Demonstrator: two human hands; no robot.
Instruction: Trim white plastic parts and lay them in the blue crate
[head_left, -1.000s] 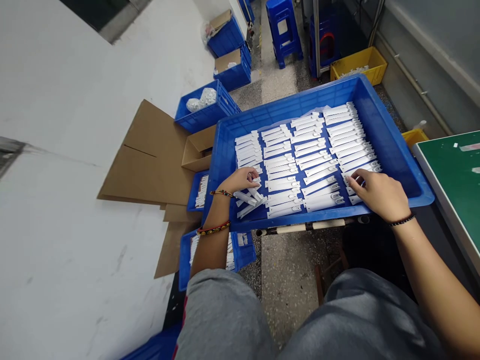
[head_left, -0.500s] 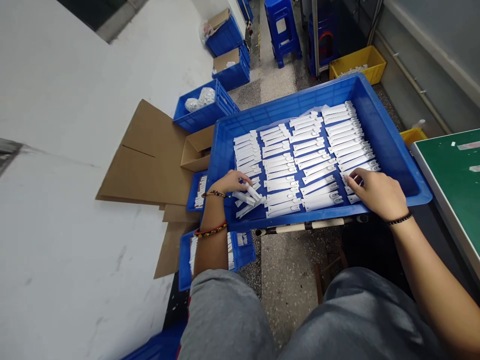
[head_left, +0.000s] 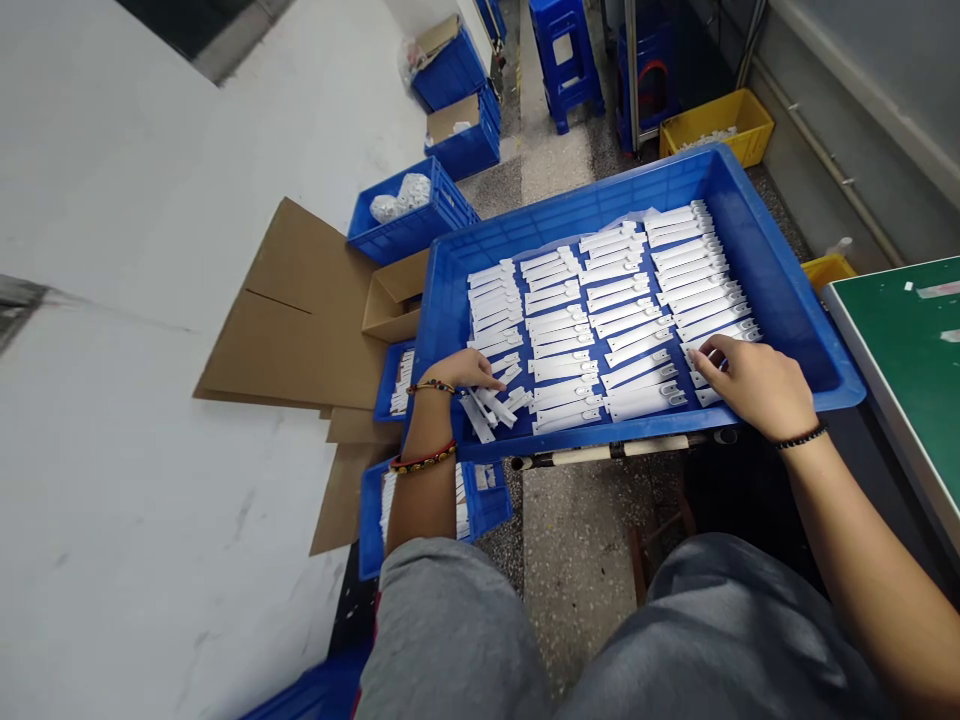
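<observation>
A large blue plastic tray [head_left: 480, 245] holds rows of white plastic strips [head_left: 561, 343], each with a rounded, notched end. At the tray's near left corner, my left hand [head_left: 471, 370] bends down over a loose heap of strips [head_left: 495, 408]. Its fingers look closed on some of them, though the fingertips are partly hidden. My right hand [head_left: 757, 385] rests over the near end of the rightmost column, thumb and forefinger curved with a gap between them. It covers some strips there, and I see nothing lifted in it.
Flattened cardboard [head_left: 292, 310] and an open carton [head_left: 394, 295] stand left of the tray. Beyond them is a blue crate with wrapped bundles [head_left: 409, 225]. A green-topped table [head_left: 907, 330] is at the right. Blue stools [head_left: 566, 70] and a yellow crate [head_left: 720, 130] stand behind.
My left hand has shifted slightly down and turned over the loose heap. The strips under it now lie at different angles. My right hand has stayed in place.
</observation>
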